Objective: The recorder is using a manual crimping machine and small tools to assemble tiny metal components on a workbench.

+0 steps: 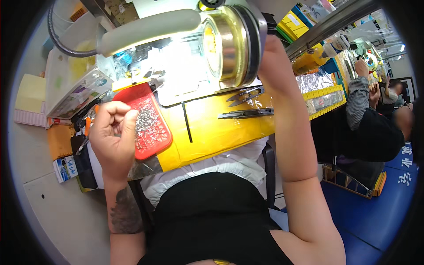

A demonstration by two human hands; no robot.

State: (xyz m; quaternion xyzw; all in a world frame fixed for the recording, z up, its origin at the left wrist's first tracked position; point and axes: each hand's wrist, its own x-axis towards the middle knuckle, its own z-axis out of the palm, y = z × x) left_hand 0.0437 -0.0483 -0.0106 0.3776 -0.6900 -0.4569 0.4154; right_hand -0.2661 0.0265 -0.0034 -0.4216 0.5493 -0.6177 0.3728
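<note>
Head view: I judge picking underway, left hand (pixel 112 133) curled over the red tray (pixel 160 149) near the tabletop's (pixel 207 143) front edge, pinch unclear; right hand's (pixel 271 59) grip hidden; next needs careful lifting.

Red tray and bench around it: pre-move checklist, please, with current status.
1. Red tray stocked: ok; many small metal parts lie inside.
2. Left grip at the tray: ok; fingers curled, over the tray's left side.
3. Part in the left grip: cannot tell; anything between the fingertips is too small to make out.
4. Right grip in clear sight: not ok; the fingers are hidden by the round gold housing.
5. Detail on the lit surface: not ok; glare washes much of it out.
6. Black stick clear of both hands: ok; its lower end lies on the yellow mat.
</note>
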